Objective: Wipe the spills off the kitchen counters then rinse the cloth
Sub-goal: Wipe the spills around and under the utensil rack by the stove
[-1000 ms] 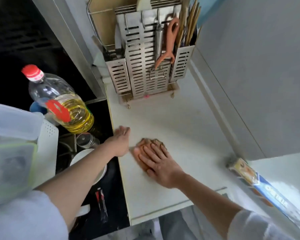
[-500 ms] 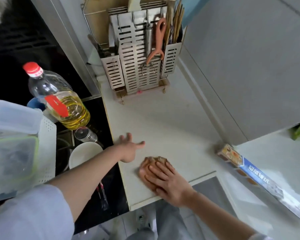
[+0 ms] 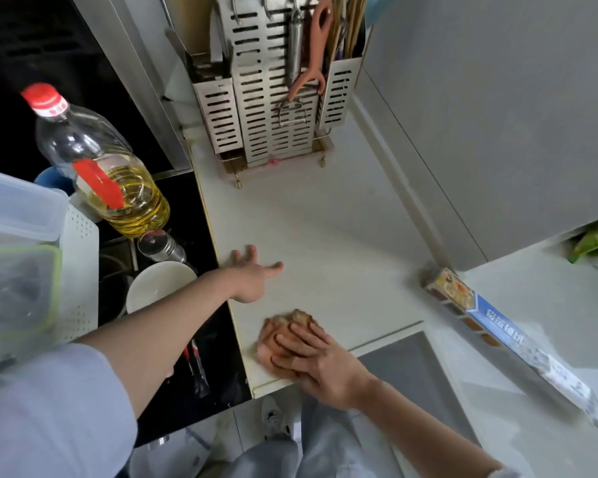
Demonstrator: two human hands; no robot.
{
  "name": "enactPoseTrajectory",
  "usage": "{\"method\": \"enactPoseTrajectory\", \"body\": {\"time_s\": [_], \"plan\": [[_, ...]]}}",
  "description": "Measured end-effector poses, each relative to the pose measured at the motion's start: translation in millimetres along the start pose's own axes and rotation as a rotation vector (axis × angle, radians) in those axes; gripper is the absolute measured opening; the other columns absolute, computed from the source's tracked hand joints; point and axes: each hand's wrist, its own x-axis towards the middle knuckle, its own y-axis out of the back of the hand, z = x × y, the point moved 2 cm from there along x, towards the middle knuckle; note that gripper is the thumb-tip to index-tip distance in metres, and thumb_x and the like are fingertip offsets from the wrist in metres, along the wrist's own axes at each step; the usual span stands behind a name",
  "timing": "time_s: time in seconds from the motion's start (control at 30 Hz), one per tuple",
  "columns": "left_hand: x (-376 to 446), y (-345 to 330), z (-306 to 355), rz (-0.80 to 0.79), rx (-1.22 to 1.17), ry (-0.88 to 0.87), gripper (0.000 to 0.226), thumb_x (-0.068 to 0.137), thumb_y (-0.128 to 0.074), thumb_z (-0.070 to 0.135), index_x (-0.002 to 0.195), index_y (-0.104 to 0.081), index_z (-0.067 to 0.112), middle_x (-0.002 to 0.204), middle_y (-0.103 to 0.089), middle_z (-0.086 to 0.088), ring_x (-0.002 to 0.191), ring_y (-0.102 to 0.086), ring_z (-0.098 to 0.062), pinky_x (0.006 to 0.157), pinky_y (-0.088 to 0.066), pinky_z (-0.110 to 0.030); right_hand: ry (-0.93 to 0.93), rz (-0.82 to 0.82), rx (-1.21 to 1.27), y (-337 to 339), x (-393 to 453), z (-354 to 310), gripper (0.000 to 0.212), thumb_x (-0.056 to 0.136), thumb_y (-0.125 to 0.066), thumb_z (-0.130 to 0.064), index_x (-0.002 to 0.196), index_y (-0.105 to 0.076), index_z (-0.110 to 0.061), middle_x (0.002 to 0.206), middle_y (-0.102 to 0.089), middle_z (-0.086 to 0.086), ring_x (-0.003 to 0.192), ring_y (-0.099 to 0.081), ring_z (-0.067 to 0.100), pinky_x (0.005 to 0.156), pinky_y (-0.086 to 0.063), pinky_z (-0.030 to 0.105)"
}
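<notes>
At the near-left corner of the counter [image 3: 325, 229]: right hand [image 3: 320, 365] flat on the cloth [image 3: 283, 331], fingers straight and slightly fanned, pressing the brownish wad down just short of the front lip. Compared with a second ago, pulled nearer the front edge; then further in from the lip, now almost on it. Left hand [image 3: 252, 276] changed too: a second ago loosely curled at the counter's left edge beside the cloth, now fingers splayed and straight, thumb out to the right, holding nothing, planted or hovering further up the surface, well clear of the cloth. Contact with the counter impossible to confirm.

Meaning for the task, as a judgement: wiping under way, a stroke drawn toward the front edge, probably nearing its end; back of the counter near the utensil rack [image 3: 273, 98] possibly not yet covered; rinsing not yet begun, no sink or tap in sight.

Hard to make out or hidden:
- No spill plainly visible on the pale surface; faint marks only, too weak to call.
- Most of the cloth buried under the right hand, only its far and left fringes showing, slightly blurred.
- Top of the utensil rack cut off by the frame.
- Foil box [image 3: 497, 326] on the right-hand counter, far end smeared toward the frame's corner.
- Oil bottle [image 3: 97, 160], white bowl [image 3: 159, 284] and plastic containers [image 3: 18, 208] to the left, partly blocked by the left arm and sleeve.
</notes>
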Motion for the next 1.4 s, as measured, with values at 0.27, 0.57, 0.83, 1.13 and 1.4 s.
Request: {"method": "enactPoseTrajectory", "body": {"time_s": [0.27,0.57,0.83,1.13,1.4], "plan": [[0,-3,0,-0.014,-0.009,-0.004,0.090,0.086,-0.020,-0.004,0.152,0.003,0.052,0.160,0.028,-0.017,0.146,0.018,-0.049,0.117,-0.012,-0.062,-0.681,0.295,0.049,26,-10,41,0.052,0.095,-0.043,-0.041,0.147,-0.043,-0.037,0.159,-0.032,0.000,0.149,-0.020,0.033,0.121,-0.011,0.053],[-7,-1,1,-0.030,-0.022,-0.007,0.093,0.087,-0.020,-0.009,0.152,0.004,0.053,0.160,0.031,-0.012,0.146,0.022,-0.045,0.118,-0.011,-0.063,-0.187,0.130,0.117,-6,34,-57,0.028,0.086,-0.047,-0.033,0.098,-0.072,-0.032,0.114,-0.056,-0.008,0.107,-0.049,0.024,0.093,-0.038,0.044],[-1,-2,4,-0.024,0.013,-0.007,0.087,0.090,-0.019,-0.004,0.154,0.003,0.051,0.160,0.029,-0.014,0.147,0.021,-0.045,0.119,-0.006,-0.060,-0.400,0.236,0.065,52,-54,48,0.023,0.081,-0.047,-0.029,0.085,-0.070,-0.030,0.097,-0.058,-0.005,0.089,-0.042,0.017,0.081,-0.042,0.039],[2,2,7,0.005,0.042,0.062,0.064,0.101,-0.027,0.023,0.154,-0.006,0.051,0.163,0.015,-0.017,0.148,0.005,-0.046,0.121,-0.011,-0.053,-0.841,0.479,0.708,88,-66,56,0.032,0.088,-0.032,-0.010,0.081,-0.063,-0.008,0.089,-0.069,-0.001,0.089,-0.063,0.016,0.073,-0.040,0.028],[-12,43,211,0.461,0.127,-0.402,0.051,0.091,-0.056,0.024,0.141,-0.045,0.022,0.148,-0.040,-0.005,0.134,-0.043,-0.028,0.103,-0.044,-0.040,-1.002,1.026,1.233,177,-180,96,0.028,0.085,-0.031,0.002,0.088,-0.057,0.011,0.082,-0.071,0.013,0.069,-0.063,0.028,0.046,-0.041,0.014]]}}
